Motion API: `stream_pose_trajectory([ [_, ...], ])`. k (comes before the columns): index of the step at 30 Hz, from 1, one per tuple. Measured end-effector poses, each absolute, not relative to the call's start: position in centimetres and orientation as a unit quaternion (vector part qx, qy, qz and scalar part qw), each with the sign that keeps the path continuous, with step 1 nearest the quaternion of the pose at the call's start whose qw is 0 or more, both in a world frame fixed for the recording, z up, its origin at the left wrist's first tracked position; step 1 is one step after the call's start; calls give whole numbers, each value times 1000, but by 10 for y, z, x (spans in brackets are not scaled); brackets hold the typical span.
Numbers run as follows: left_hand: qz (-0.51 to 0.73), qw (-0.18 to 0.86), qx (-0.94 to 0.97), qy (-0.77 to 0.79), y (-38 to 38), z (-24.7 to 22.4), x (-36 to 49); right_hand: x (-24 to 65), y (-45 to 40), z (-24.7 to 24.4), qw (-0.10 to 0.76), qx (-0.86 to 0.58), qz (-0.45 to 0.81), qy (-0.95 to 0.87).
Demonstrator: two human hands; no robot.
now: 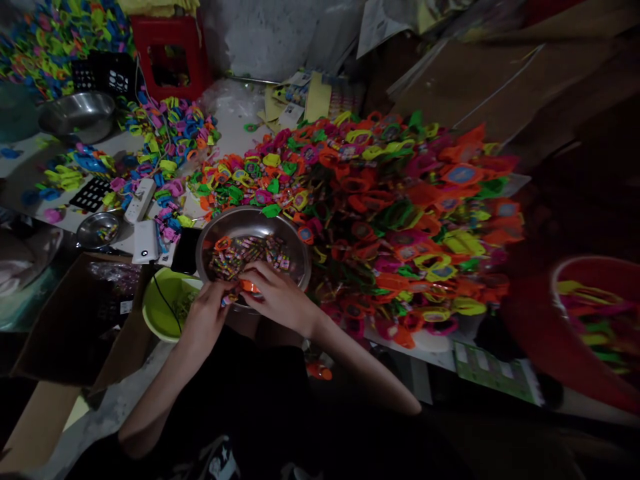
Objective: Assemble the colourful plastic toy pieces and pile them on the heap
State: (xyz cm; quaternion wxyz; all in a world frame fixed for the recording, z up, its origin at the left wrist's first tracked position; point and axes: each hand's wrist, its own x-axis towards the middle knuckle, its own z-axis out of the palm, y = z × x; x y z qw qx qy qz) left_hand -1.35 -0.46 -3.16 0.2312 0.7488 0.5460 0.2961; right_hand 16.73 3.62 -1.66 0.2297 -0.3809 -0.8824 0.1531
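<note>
My left hand [206, 312] is closed on a small candy roll in a printed wrapper [229, 300], at the near rim of a steel bowl [215, 235]. Beside it, my right hand [276, 297] is closed on an orange plastic toy watch [249, 286]; its fingers partly cover the piece. The two held things are close together, and I cannot tell whether they touch. In the bowl lie many similar wrapped candy rolls [255, 249] and another orange plastic piece [223, 243] at the left.
A large heap of coloured toy watches [400, 220] spreads right of the bowl. To the left are a lime-green bowl [159, 319], a cardboard box [55, 340], a white power bank [145, 241] and a power strip [141, 200]. A red tub [555, 313] stands far right.
</note>
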Motion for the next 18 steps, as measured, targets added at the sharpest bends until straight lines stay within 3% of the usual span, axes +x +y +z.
stream_pose_trajectory([
  [12, 300, 249, 760, 521, -11, -32, -15, 169, 36, -19, 225, -300, -20, -927],
  [18, 289, 266, 751, 531, -7, -38, -15, 167, 33, -22, 204, -321, -8, -925],
])
